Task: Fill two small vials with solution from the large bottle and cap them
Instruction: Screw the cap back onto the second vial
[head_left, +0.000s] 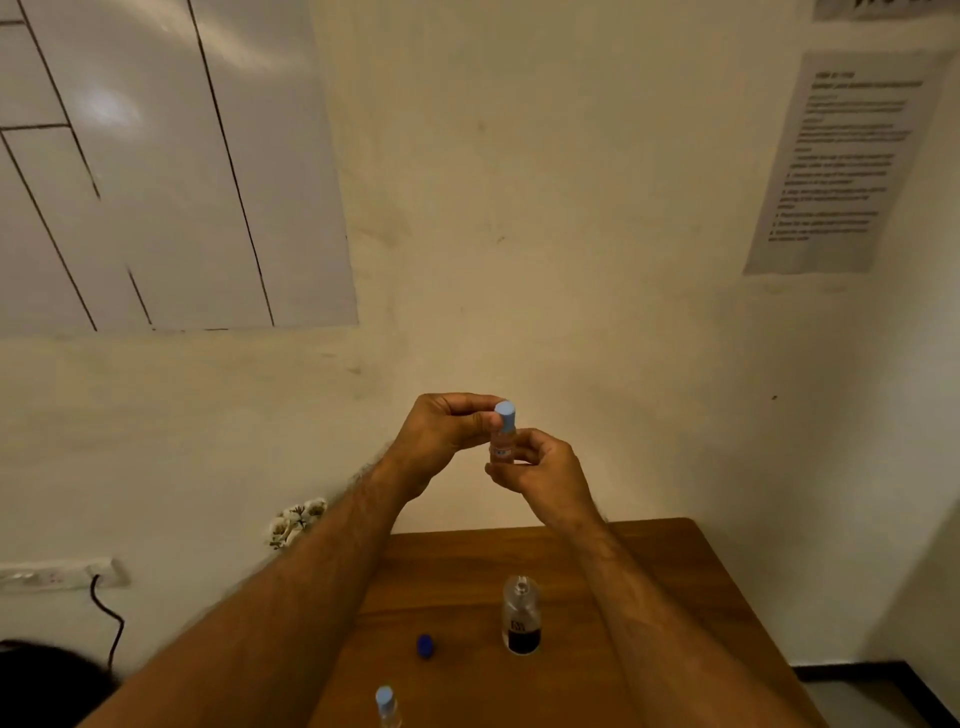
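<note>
I hold a small vial (502, 448) up in front of me, well above the table (670, 566) and clear of everything on it. My right hand (545, 475) pinches its clear body from below, thumb and forefingers closed around the glass. The fingertips of my left hand (441, 431) are pressed against the side of its light blue cap (505, 414), the other fingers curled in. I judge this to be the capping step on the second vial, since another vial with a light blue cap (387, 705) already stands at the table's near edge.

To do it well, I keep the vial upright and steady in the right hand and let only the left hand turn. I seat the cap square before twisting, so the thread does not cross. I stop when it goes firm; thin glass will not forgive a hard squeeze.

The large bottle (521, 616) stands open near the middle of the table, dark liquid low in it. Its dark blue cap (425, 646) lies apart, toward the left edge.
</note>
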